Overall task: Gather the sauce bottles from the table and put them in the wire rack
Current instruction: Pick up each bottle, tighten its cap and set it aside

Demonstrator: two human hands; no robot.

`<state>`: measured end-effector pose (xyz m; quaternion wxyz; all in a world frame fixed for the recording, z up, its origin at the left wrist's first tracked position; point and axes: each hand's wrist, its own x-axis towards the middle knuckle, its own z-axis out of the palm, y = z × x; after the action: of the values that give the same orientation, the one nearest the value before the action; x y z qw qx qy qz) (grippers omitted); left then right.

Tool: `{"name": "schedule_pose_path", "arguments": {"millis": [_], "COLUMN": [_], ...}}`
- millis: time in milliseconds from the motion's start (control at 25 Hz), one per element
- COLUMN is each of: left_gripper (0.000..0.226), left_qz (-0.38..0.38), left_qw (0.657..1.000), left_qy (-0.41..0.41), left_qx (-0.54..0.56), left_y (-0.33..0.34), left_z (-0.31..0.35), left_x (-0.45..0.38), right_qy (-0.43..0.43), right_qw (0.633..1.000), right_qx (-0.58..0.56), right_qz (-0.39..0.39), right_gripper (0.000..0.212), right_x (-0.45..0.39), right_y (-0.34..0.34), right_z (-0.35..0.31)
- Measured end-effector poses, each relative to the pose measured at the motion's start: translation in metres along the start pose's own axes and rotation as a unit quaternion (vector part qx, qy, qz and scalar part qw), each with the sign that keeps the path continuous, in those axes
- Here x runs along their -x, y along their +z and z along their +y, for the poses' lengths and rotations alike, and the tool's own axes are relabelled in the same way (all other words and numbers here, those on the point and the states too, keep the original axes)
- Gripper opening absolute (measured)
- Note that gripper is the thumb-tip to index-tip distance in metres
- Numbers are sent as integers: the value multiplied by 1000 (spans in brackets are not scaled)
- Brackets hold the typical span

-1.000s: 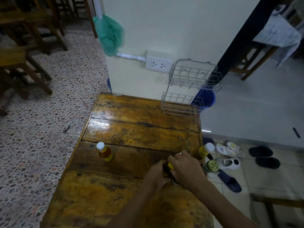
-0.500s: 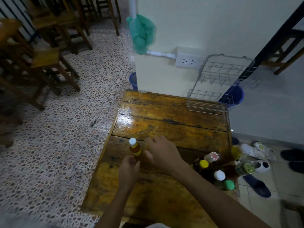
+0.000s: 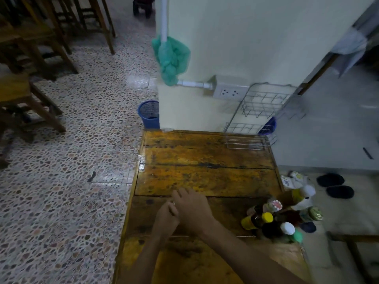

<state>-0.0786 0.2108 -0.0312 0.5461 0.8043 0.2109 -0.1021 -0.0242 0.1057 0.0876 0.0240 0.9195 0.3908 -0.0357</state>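
Head view: left hand [image 3: 166, 217] and right hand [image 3: 191, 208] are meeting at the table's [image 3: 205, 177] left side; whether either is gripping anything, cannot tell. Sauce bottles [image 3: 274, 220] are crowding the right edge; a nudge risks toppling them floorward. Wire rack [image 3: 258, 119] is standing empty. The white-capped bottle, visible half a second ago, is now hidden.

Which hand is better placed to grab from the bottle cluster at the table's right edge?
Right. The right hand lies nearer the bottle cluster and the wire rack at the far right corner; the left hand sits farther left.
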Motion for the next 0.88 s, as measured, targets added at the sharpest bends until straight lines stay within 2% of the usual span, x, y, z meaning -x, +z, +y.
{"name": "schedule_pose_path", "arguments": {"millis": [80, 200, 280, 400, 480, 520, 600, 640, 680, 760, 880], "left_gripper": [9, 27, 46, 45, 50, 53, 53, 53, 55, 56, 49], "left_qz": [-67, -123, -124, -67, 13, 42, 65, 59, 43, -11, -96], "left_qw": [997, 987, 987, 984, 953, 935, 917, 919, 929, 957, 973], "left_qy": [45, 105, 97, 137, 194, 217, 247, 247, 238, 204, 176], "left_qx": [12, 21, 12, -96, -231, -276, -307, -301, -280, -208, -114], "left_y": [-3, -8, -6, -4, -6, -6, -8, -11, -14, -23, -36], "left_z": [1, 24, 39, 61, 73, 77, 76, 74, 73, 72, 76], "left_x": [-6, -2, -2, -4, 0, 2, 10, 13, 15, 15, 21], "right_qy": [-21, -35, 2, 134, 230, 272, 326, 323, 280, 148, -22], "right_qw": [1000, 998, 993, 986, 972, 955, 911, 913, 940, 988, 987], "right_qx": [16, 42, 90, 52, -31, -107, -206, -199, -150, -38, 16], "right_qz": [12, 38, 77, 88, 26, -44, -146, -149, -120, -4, 158], "right_gripper": [39, 34, 29, 56, 56, 49, 48, 55, 61, 59, 42], "right_x": [7, 17, 21, 24, 26, 27, 31, 34, 38, 45, 54], "right_y": [-1, -16, -29, -40, -36, -35, -39, -40, -39, -37, -46], "right_z": [10, 46, 73, 92, 94, 97, 94, 91, 87, 79, 82]}}
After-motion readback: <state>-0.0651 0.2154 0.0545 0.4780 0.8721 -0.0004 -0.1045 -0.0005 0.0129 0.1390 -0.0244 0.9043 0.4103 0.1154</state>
